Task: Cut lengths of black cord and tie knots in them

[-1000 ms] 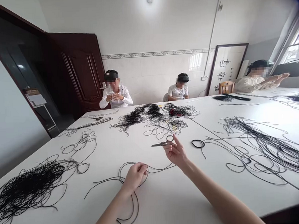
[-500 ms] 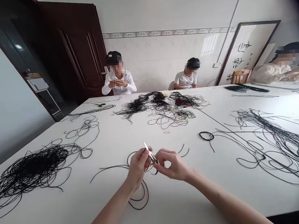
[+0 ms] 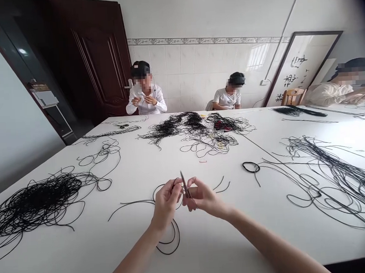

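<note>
Turned edge-on since earlier, grey metal scissors (image 3: pixel 184 183) point up from our right hand (image 3: pixel 204 197); our left hand (image 3: pixel 165 201) pinches thin black cord (image 3: pixel 179 235). We grip both above a white tabletop (image 3: pixel 206 249).

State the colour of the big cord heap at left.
The cord heap is black; head view shows it best.
</note>
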Motion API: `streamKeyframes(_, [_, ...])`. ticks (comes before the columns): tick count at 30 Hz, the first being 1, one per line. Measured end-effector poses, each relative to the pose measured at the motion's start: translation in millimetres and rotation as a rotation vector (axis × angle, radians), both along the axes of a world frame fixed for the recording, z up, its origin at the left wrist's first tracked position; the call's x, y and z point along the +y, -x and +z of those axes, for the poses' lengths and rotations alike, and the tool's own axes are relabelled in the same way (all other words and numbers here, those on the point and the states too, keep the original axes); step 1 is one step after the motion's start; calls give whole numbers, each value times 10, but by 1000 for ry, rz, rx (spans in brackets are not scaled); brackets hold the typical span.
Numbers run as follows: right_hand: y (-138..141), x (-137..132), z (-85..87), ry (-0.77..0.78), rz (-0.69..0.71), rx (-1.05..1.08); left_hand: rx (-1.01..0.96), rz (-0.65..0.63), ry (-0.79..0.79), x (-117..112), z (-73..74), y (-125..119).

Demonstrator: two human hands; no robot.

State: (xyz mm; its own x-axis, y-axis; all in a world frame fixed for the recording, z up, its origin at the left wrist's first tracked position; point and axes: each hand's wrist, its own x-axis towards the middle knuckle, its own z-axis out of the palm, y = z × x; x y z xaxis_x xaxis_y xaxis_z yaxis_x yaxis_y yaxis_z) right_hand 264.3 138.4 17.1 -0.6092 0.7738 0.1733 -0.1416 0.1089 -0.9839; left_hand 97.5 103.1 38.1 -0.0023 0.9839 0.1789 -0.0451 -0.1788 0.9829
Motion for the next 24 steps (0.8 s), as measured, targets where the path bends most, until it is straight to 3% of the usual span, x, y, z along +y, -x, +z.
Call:
streamKeyframes(4, [-188,152,111,131,83,257,-1,5,55,13,-4,25])
streamKeyframes(9, [-478,357,161,205,146,433,21,-13,122,23,-48,14])
streamKeyframes(16, [-699,491,181,184,52,583,70,-51,164,47,-126,9])
streamKeyframes(24, [-1036,668,219,177,-61,598,108,-58,162,46,-130,20])
